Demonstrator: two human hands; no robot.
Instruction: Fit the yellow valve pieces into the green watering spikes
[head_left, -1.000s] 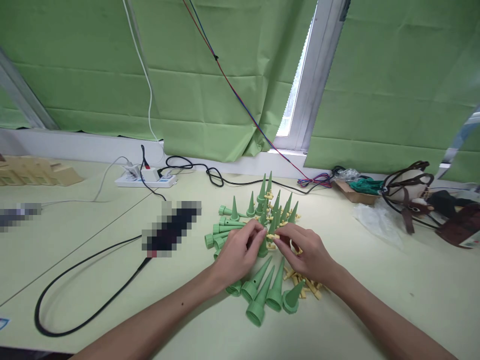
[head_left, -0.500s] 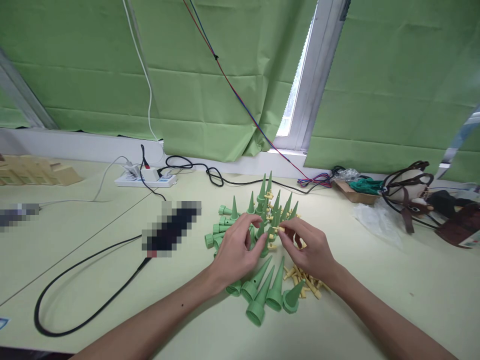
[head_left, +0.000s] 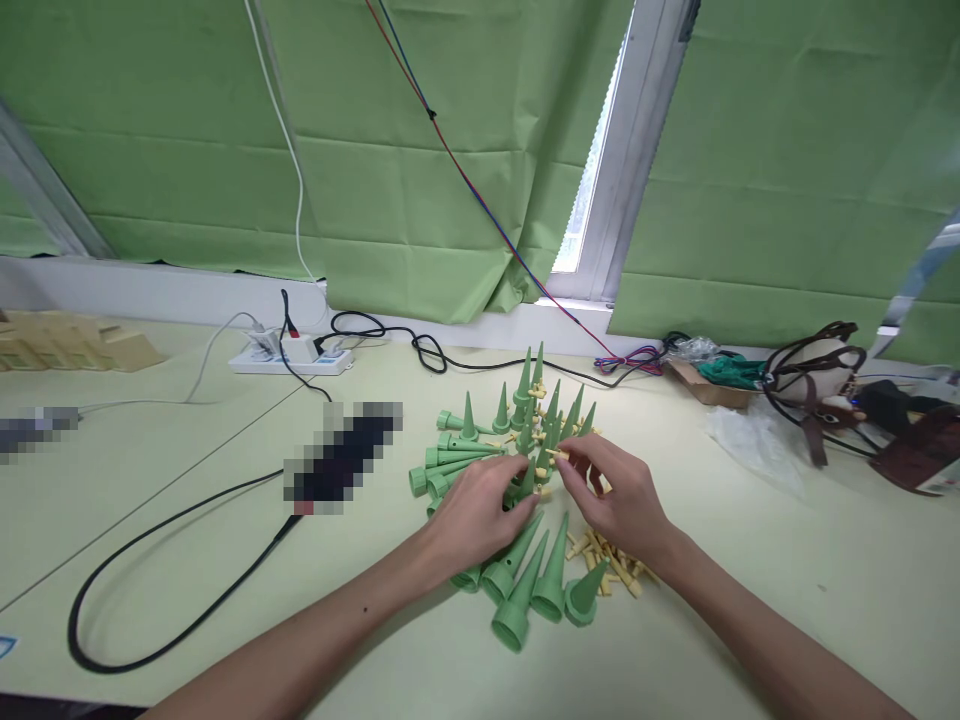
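My left hand (head_left: 480, 510) is low among the green plastic cones, its thumb and fingers closed round one upright green cone (head_left: 529, 478). The fingers partly hide that cone's base. In my right hand (head_left: 619, 495) a small yellow plastic peg (head_left: 556, 454) is pinched between thumb and fingertips, just right of the held cone's tip. Several cones stand upright behind my hands, some with yellow pegs in their sides. More hollow cones (head_left: 512, 622) lie on their sides in front. Loose yellow pegs (head_left: 619, 570) lie in a pile beneath my right hand.
On the pale table (head_left: 225, 600) a blurred dark device (head_left: 345, 460) with a looped black cable lies to the left. A white power strip (head_left: 292, 358) sits at the back. Rightward are a cardboard box (head_left: 709, 385), a plastic bag (head_left: 754, 445) and a handbag (head_left: 814, 380).
My left hand has moved down and closed round an upright green cone. My right hand stays almost in place with the yellow peg.
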